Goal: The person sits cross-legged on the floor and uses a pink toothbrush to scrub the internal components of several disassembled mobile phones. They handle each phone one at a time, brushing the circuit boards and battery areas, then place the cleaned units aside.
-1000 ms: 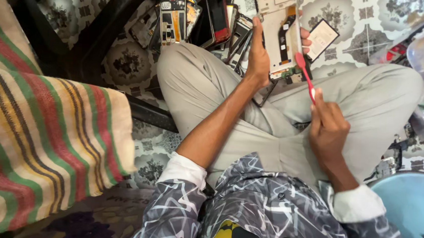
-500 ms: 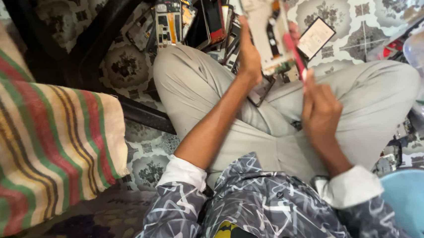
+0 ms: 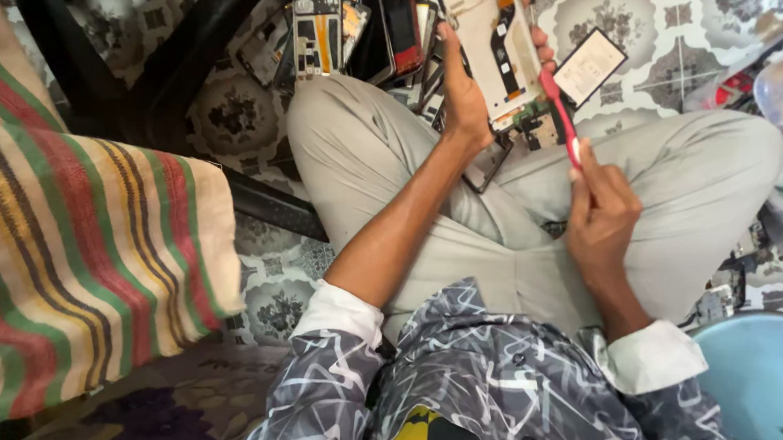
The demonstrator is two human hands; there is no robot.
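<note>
The left hand has lifted the opened phone a little higher and farther from the lap than it was a second ago, tilting its bare inside toward the camera. Its fingers are wrapped round the phone's long edges, thumb on the near side, fingertips showing past the far side. The right hand is closed round a red tool, fingers pinched on the handle; the tool's tip now sits at the phone's lower right corner, so the work looks to be at that edge.

Just right of the phone, a small black-edged part lies on the patterned floor. Left of the phone, a pile of phone parts crowds close. Below the phone the crossed legs leave open room. Well left lies a striped cloth; far right and below, a blue tub.
</note>
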